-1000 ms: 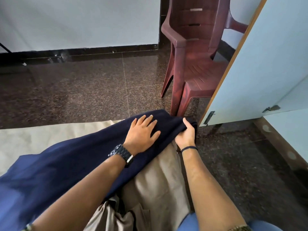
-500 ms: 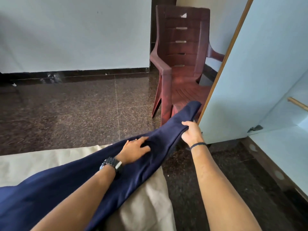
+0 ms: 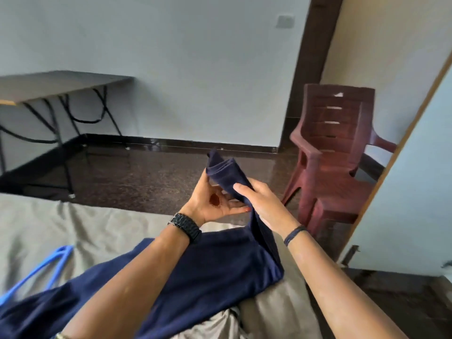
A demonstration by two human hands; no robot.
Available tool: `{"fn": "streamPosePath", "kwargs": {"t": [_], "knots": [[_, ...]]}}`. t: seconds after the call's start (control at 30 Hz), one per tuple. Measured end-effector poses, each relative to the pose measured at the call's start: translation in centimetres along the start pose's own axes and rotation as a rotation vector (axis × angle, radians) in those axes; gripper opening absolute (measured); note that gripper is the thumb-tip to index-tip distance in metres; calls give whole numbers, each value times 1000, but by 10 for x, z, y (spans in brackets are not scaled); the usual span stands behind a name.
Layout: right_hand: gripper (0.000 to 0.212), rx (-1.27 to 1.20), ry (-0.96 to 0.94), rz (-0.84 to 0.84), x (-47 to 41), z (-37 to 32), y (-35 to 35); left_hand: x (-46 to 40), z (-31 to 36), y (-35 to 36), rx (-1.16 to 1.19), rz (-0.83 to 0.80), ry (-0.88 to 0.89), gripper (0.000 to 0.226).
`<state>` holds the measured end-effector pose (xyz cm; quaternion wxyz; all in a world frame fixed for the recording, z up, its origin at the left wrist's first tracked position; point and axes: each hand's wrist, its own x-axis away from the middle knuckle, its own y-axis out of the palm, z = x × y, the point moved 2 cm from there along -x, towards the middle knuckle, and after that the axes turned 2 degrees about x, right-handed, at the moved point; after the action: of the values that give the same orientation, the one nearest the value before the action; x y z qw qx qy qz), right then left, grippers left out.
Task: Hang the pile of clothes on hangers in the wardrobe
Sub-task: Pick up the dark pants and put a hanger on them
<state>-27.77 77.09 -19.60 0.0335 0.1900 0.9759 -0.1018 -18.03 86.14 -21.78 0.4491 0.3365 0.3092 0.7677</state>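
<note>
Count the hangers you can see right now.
1: a blue hanger lies on the beige sheet at lower left, beside the navy garment and partly cut off by the frame edge. Others may be hidden under the garment or out of view.

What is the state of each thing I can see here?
Navy garment: one end lifted, the rest lying on the bed.
Left hand: touching the lifted end; grip unclear.
Right hand: gripping the garment.
Blue hanger: lying on the sheet, unused.
Wardrobe door: open.

Black watch (image 3: 185,226), dark wristband (image 3: 294,234)
</note>
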Motion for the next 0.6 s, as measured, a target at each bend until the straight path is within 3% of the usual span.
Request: {"fn": "streamPosePath", "kwargs": {"t": [0.13,0.23,0.33,0.43,0.5,0.57,0.6], "knots": [[62,342,-79,-213,22,-27,102,106,29,-47,9,15,135,90],[45,459,-173,-336,51,-33,180,183,39,-101,59,-8,223,93],[32,447,-299,-451,79,-29,249,251,35,-148,164,-141,293,72],[39,478,-365,-589,97,4,314,300,22,-197,111,59,291,82],[41,567,-358,-654,110,35,343,319,7,-212,-5,87,301,64],[43,668,-330,-738,122,60,357,324,-5,-245,-159,523,318,19],[43,699,-332,-751,125,68,359,329,-9,-256,-276,708,364,10]]}}
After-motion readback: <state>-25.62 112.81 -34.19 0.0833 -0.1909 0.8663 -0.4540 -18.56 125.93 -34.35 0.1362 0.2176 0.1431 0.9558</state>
